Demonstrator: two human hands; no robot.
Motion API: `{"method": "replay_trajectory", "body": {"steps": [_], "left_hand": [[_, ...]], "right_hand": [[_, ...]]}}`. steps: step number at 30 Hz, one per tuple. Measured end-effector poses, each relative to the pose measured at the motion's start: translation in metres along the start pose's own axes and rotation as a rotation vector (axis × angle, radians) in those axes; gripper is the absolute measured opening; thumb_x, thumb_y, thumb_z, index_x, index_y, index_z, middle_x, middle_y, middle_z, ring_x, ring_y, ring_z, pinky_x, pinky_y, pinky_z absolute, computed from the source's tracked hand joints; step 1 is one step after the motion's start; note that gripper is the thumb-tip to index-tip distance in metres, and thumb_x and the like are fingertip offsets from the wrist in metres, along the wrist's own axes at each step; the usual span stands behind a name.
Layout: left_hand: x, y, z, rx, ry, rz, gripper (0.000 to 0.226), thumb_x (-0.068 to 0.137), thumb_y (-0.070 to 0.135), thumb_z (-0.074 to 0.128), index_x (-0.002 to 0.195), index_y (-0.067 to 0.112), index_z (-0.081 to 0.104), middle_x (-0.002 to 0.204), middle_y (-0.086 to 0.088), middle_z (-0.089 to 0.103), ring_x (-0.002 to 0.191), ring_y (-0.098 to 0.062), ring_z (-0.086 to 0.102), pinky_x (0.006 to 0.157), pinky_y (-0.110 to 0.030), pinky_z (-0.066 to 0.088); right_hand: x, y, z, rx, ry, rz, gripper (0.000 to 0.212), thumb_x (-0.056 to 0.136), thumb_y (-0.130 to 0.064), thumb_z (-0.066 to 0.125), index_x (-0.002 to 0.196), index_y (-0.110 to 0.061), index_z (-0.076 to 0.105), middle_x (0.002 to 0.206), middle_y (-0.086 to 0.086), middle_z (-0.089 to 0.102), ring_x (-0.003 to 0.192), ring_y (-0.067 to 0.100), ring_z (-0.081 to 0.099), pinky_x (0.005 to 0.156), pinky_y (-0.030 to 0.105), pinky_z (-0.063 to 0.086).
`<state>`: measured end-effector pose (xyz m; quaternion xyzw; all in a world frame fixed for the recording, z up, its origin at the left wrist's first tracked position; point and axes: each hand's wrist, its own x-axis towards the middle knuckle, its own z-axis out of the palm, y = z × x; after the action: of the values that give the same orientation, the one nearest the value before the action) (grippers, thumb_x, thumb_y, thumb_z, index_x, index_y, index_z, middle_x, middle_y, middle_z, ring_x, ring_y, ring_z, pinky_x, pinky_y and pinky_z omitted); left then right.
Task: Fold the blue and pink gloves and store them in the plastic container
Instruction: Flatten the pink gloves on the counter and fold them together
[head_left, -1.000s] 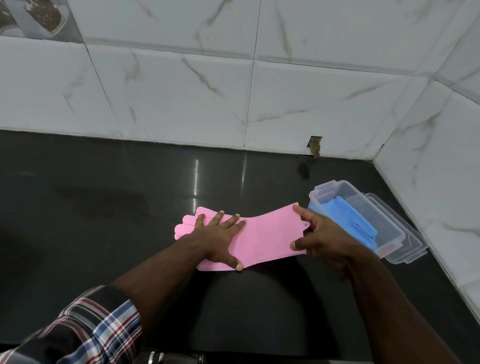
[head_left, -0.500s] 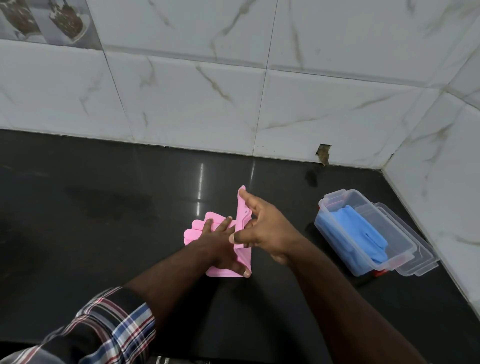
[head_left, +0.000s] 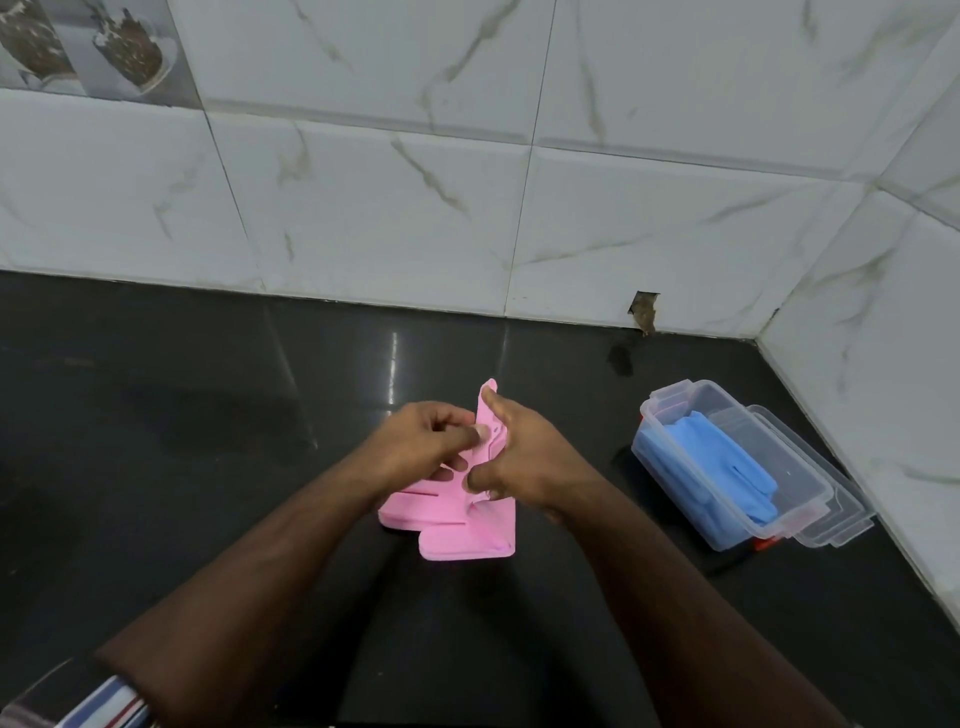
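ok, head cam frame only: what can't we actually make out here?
- Middle of the folded pink rubber glove: head view, covered by the left hand and right hand.
- Lower layers of the blue glove in the clear plastic container: head view, hidden under its own top fold.
- Small red item at the container's near corner: mostly hidden by the container.
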<state>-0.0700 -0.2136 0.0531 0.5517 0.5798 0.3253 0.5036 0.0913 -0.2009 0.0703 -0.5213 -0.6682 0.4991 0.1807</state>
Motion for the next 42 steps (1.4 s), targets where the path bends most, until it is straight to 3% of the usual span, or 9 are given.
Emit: {"method": "replay_trajectory", "body": {"steps": [6, 11, 14, 17, 22, 28, 32, 36, 42], "left_hand": [[-0.004, 0.0, 0.004, 0.079, 0.025, -0.001, 0.016, 0.087, 0.004, 0.062, 0.1, 0.01, 0.07, 0.087, -0.015, 0.075, 0.071, -0.024, 0.073, 0.063, -0.036, 0.059], [-0.005, -0.027, -0.011, -0.064, 0.161, -0.106, 0.021, 0.077, 0.007, 0.065, 0.095, 0.011, 0.075, 0.089, -0.014, 0.077, 0.084, -0.034, 0.074, 0.077, -0.047, 0.06], [-0.008, -0.053, -0.014, -0.187, 0.256, -0.201, 0.02, 0.077, 0.002, 0.062, 0.093, 0.008, 0.074, 0.092, -0.018, 0.077, 0.091, -0.04, 0.073, 0.084, -0.057, 0.056], [-0.009, -0.072, -0.009, -0.264, 0.319, -0.268, 0.022, 0.084, -0.005, 0.058, 0.098, 0.006, 0.071, 0.096, -0.02, 0.076, 0.093, -0.042, 0.072, 0.083, -0.056, 0.057], [-0.008, -0.083, -0.003, -0.246, 0.399, -0.3, 0.021, 0.085, 0.0, 0.059, 0.101, 0.01, 0.068, 0.097, -0.013, 0.076, 0.088, -0.033, 0.073, 0.075, -0.046, 0.06], [-0.006, -0.082, 0.003, 0.018, 0.448, -0.24, 0.028, 0.085, 0.011, 0.065, 0.112, 0.017, 0.06, 0.111, -0.001, 0.068, 0.097, -0.021, 0.065, 0.084, -0.036, 0.054], [-0.012, -0.076, 0.01, 0.655, 0.526, -0.044, 0.063, 0.084, 0.027, 0.067, 0.143, 0.021, 0.046, 0.139, -0.004, 0.047, 0.125, -0.028, 0.047, 0.099, -0.04, 0.043], [-0.005, -0.076, 0.025, 0.971, 0.42, 0.186, 0.053, 0.09, 0.033, 0.051, 0.143, 0.032, 0.049, 0.151, 0.005, 0.046, 0.139, -0.022, 0.04, 0.103, -0.047, 0.037], [0.008, -0.115, 0.013, 1.043, 0.212, 0.03, 0.074, 0.09, 0.059, 0.004, 0.156, 0.034, 0.026, 0.166, 0.009, 0.018, 0.153, -0.02, 0.013, 0.119, -0.052, 0.02]], "right_hand": [[0.003, -0.011, 0.021, -0.201, -0.067, -0.088, 0.115, 0.071, -0.006, 0.081, 0.157, -0.026, 0.007, 0.165, -0.006, 0.012, 0.144, 0.02, 0.033, 0.108, 0.04, 0.044], [0.008, 0.009, 0.012, 0.007, 0.052, -0.163, 0.08, 0.08, -0.016, 0.075, 0.149, -0.03, 0.037, 0.149, -0.013, 0.044, 0.105, 0.016, 0.065, 0.08, 0.03, 0.057], [0.016, 0.041, 0.015, -0.208, 0.35, -0.142, 0.051, 0.092, -0.016, 0.059, 0.142, -0.021, 0.05, 0.144, -0.005, 0.053, 0.118, 0.008, 0.057, 0.102, 0.023, 0.042], [0.022, 0.073, 0.037, -0.496, 0.263, -0.165, 0.05, 0.1, -0.027, 0.047, 0.149, -0.018, 0.039, 0.158, 0.001, 0.033, 0.146, 0.016, 0.028, 0.116, 0.025, 0.02], [0.028, 0.099, 0.065, -0.698, 0.199, -0.096, 0.055, 0.104, -0.04, 0.029, 0.155, -0.023, 0.019, 0.166, 0.003, 0.002, 0.152, 0.024, -0.001, 0.122, 0.046, 0.01], [0.028, 0.106, 0.079, -0.829, 0.203, -0.077, 0.066, 0.095, -0.053, 0.008, 0.156, -0.028, 0.01, 0.165, 0.004, -0.007, 0.151, 0.028, -0.01, 0.12, 0.054, 0.003], [0.029, 0.11, 0.078, -0.869, 0.21, -0.079, 0.073, 0.088, -0.055, -0.002, 0.156, -0.029, 0.009, 0.165, 0.004, -0.006, 0.151, 0.029, -0.008, 0.119, 0.057, 0.004], [0.027, 0.107, 0.08, -0.871, 0.225, -0.11, 0.073, 0.088, -0.054, 0.004, 0.154, -0.028, 0.021, 0.165, 0.007, 0.004, 0.151, 0.033, 0.002, 0.116, 0.062, 0.012], [0.032, 0.103, 0.061, -0.798, 0.173, -0.14, 0.057, 0.102, -0.046, 0.027, 0.155, -0.031, 0.013, 0.165, 0.001, -0.006, 0.152, 0.025, -0.008, 0.119, 0.058, 0.003]]}}
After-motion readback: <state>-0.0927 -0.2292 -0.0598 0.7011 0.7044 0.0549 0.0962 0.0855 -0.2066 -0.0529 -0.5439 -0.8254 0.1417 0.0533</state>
